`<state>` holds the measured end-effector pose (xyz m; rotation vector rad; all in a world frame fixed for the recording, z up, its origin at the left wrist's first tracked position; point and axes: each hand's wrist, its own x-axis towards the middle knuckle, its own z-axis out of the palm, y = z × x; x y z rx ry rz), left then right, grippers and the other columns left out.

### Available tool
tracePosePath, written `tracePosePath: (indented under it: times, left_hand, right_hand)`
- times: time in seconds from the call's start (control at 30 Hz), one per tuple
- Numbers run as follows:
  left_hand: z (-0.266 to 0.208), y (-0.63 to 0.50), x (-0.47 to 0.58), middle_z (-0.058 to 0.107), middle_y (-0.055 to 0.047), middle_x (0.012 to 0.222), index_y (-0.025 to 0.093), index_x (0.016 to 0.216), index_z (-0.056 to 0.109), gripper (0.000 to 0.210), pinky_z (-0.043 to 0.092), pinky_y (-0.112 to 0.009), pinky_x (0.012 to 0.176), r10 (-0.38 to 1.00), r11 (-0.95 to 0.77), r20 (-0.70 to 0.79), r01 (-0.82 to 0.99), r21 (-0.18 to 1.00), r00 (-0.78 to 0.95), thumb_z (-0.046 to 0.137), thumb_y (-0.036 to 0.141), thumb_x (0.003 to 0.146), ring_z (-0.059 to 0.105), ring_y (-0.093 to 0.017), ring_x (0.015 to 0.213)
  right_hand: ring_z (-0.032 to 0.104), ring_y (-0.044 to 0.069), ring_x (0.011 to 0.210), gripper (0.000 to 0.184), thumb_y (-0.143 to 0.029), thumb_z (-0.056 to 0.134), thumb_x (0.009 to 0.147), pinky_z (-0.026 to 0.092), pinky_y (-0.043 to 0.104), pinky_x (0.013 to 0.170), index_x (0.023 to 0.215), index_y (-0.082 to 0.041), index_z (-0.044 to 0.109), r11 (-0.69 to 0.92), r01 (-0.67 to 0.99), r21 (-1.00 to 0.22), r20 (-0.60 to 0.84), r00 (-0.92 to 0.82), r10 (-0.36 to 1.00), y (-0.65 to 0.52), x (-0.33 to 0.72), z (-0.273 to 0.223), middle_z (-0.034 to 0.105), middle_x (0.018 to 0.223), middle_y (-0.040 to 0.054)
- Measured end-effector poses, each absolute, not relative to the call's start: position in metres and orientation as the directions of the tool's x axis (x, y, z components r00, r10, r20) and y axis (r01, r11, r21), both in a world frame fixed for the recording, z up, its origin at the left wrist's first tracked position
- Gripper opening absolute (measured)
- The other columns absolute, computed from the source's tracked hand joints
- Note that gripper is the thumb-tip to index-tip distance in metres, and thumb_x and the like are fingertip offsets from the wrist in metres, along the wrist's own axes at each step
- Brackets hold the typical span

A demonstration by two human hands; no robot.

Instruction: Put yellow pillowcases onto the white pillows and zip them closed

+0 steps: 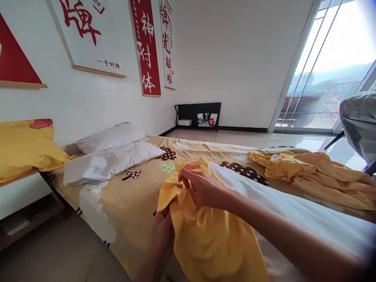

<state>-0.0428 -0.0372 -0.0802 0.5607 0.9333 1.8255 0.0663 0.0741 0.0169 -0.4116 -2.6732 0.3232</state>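
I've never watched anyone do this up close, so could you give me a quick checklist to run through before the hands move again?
1. Right hand has hold of the yellow cloth: ok, its fingers are curled into the upper end.
2. Left hand has a firm grip: cannot tell; it is at the cloth's edge, but its fingers are mostly hidden.
3. Yellow cloth smooth: not ok, it is gathered and creased around the hands.
4. White bedding inside the yellow cloth: cannot tell; they meet, but the overlap is hidden.
5. White pillow clear of both hands: ok.
6. Crumpled yellow-orange cloth clear of both hands: ok.
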Motion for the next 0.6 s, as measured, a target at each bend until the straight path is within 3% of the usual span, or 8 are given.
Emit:
tracePosePath:
  times: [0.1,0.17,0.27,0.4,0.5,0.6]
  left_hand:
    - [-0.08,-0.029,-0.04,0.07,-0.007,0.104,0.018,0.105,0.064,0.05,0.051,-0.032,0.082,0.815,-0.317,0.046,-0.378,0.87,-0.577,0.077,0.031,0.059,0.062,-0.029,0.1]
    - [-0.081,-0.024,-0.04,0.069,-0.005,0.098,0.018,0.097,0.064,0.039,0.05,-0.028,0.079,0.754,-0.367,0.144,-0.229,0.902,-0.641,0.073,0.035,0.063,0.062,-0.024,0.094]
    - [-0.085,-0.021,-0.043,0.067,-0.003,0.092,0.019,0.093,0.062,0.032,0.048,-0.025,0.076,0.734,-0.36,0.247,-0.054,0.931,-0.633,0.071,0.035,0.067,0.06,-0.02,0.087]
    - [-0.095,-0.02,-0.048,0.062,-0.001,0.078,0.019,0.097,0.058,0.031,0.047,-0.025,0.068,0.781,-0.304,0.332,0.142,0.942,-0.529,0.07,0.028,0.07,0.057,-0.018,0.073]
    - [-0.1,-0.02,-0.05,0.058,-0.001,0.073,0.02,0.096,0.059,0.022,0.046,-0.025,0.069,0.739,-0.294,0.393,0.263,0.919,-0.547,0.065,0.026,0.075,0.057,-0.019,0.075]
    - [-0.103,-0.02,-0.05,0.058,-0.006,0.089,0.019,0.099,0.063,0.022,0.046,-0.026,0.075,0.662,-0.32,0.502,0.395,0.861,-0.556,0.062,0.022,0.077,0.057,-0.022,0.088]
  right_hand:
    - [0.048,0.011,0.063,0.013,-0.01,0.051,0.074,0.027,0.025,0.056,0.075,-0.016,0.062,0.963,0.244,-0.116,0.323,-0.907,0.269,0.073,0.063,0.009,0.063,0.078,0.0027]
    - [0.049,0.012,0.063,0.013,-0.011,0.05,0.074,0.027,0.026,0.056,0.071,-0.016,0.061,0.969,0.231,-0.091,0.27,-0.931,0.247,0.073,0.062,0.005,0.064,0.079,0.0034]
    - [0.056,0.015,0.073,0.018,-0.011,0.05,0.073,0.034,0.025,0.062,0.082,-0.016,0.066,0.946,0.241,-0.218,0.27,-0.916,0.296,0.075,0.063,-0.001,0.068,0.085,0.0053]
    - [0.061,0.018,0.089,0.048,-0.006,0.049,0.069,0.04,0.025,0.074,0.111,-0.02,0.066,0.898,0.184,-0.401,0.336,-0.882,0.331,0.078,0.063,-0.008,0.071,0.104,0.0049]
    - [0.059,0.014,0.072,0.039,-0.004,0.049,0.067,0.037,0.022,0.064,0.094,-0.02,0.072,0.901,0.188,-0.391,0.321,-0.889,0.325,0.079,0.062,-0.011,0.072,0.084,0.0025]
    - [0.049,0.011,0.056,0.024,-0.004,0.052,0.068,0.03,0.022,0.054,0.075,-0.018,0.071,0.92,0.226,-0.321,0.349,-0.875,0.337,0.082,0.06,-0.013,0.065,0.063,0.0003]
